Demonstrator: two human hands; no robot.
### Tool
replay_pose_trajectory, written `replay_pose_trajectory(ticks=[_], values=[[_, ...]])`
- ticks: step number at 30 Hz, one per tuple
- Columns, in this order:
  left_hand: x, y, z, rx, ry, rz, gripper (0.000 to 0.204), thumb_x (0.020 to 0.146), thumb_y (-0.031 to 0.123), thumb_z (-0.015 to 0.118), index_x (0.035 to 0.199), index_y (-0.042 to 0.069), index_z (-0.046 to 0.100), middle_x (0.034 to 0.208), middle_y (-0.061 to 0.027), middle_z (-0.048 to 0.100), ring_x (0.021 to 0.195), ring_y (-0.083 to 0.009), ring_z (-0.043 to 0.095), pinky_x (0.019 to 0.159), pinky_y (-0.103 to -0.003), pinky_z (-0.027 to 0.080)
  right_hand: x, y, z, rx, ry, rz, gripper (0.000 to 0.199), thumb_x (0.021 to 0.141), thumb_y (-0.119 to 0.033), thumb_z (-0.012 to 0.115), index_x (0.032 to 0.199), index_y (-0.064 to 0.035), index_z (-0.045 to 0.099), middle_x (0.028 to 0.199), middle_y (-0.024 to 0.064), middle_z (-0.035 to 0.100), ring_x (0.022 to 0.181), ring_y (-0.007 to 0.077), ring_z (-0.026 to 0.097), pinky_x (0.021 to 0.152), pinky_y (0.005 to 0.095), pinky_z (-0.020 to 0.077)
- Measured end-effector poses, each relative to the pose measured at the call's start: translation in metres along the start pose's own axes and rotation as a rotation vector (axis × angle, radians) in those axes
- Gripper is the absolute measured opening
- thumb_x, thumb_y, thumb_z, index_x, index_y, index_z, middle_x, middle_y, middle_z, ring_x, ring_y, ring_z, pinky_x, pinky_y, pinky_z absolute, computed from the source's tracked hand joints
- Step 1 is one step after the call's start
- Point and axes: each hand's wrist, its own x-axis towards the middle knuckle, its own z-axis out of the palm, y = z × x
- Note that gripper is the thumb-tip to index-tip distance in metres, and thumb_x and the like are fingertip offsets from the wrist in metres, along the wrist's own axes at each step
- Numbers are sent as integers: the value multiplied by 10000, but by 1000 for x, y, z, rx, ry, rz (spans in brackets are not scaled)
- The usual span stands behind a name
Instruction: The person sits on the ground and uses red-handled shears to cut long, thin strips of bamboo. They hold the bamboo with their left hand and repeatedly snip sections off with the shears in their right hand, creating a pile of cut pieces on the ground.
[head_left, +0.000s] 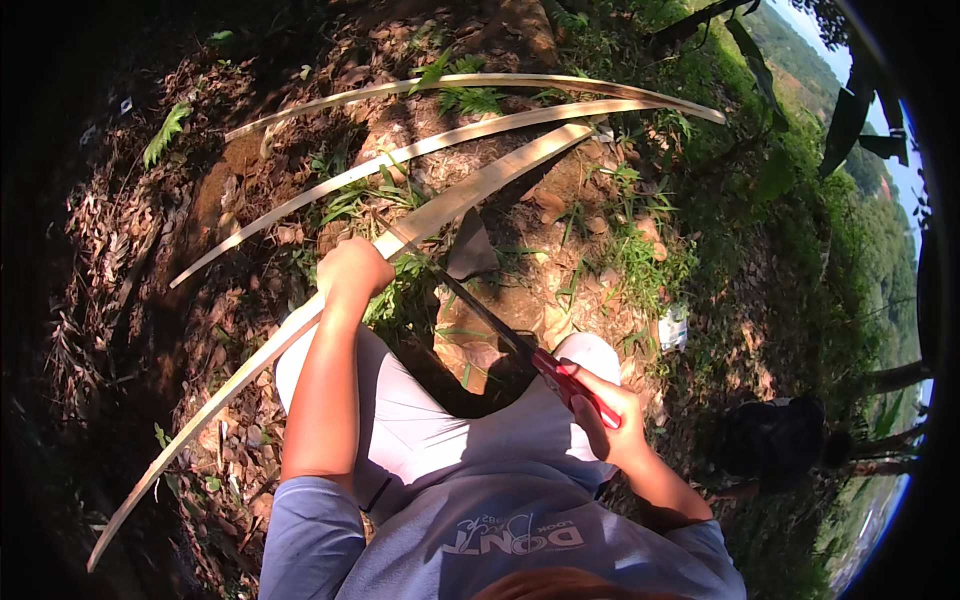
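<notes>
My left hand (352, 268) grips a long pale bamboo strip (470, 190) that runs from the lower left to the upper right across my lap. My right hand (605, 415) is closed on the red handle of a long dark blade (480, 305). The blade's tip meets the strip just right of my left hand. I am seated, with white shorts and a blue shirt below.
Two more split bamboo strips (440, 145) lie on the dirt slope ahead, among dry leaves, ferns (470, 98) and grass. A dark bag (770, 440) sits at the lower right. The ground drops away to the right toward green hills.
</notes>
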Motion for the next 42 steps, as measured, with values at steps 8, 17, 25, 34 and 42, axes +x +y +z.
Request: replay_pose_trajectory(ticks=[8,17,25,34,42], values=[[0,-17,11,-56,80,23,357,823,229,735,1117,42,814,1184,-174,791,1108,-326,775,969,-418,609,136,17,86,112,-22,-10,419,1074,-163,639,1456,9,637,1104,59,755,912,64,636,826,224,507],[-2,-11,4,-64,65,53,386,820,239,741,1144,43,812,1204,-174,789,1128,-318,771,985,-412,604,226,48,146,302,2,-128,410,1092,-196,633,1463,-23,643,985,10,698,804,53,570,703,237,475],[9,-22,6,-103,-16,33,407,774,181,709,1139,35,811,1195,-183,789,1126,-320,772,962,-423,606,68,43,49,48,48,115,462,1071,-211,638,1463,33,629,938,6,724,704,45,569,647,210,448],[-2,-16,11,-71,65,87,330,832,180,686,1090,22,819,1161,-220,785,1086,-353,777,955,-441,608,56,23,33,40,26,156,460,1079,-216,632,1470,25,625,927,14,725,718,43,575,670,214,465],[-7,-6,12,-61,135,124,294,842,169,693,1057,13,819,1096,-211,800,1041,-345,791,924,-438,622,242,5,151,55,17,-110,407,1070,-217,642,1421,-13,670,1011,75,776,893,87,654,826,255,533]])
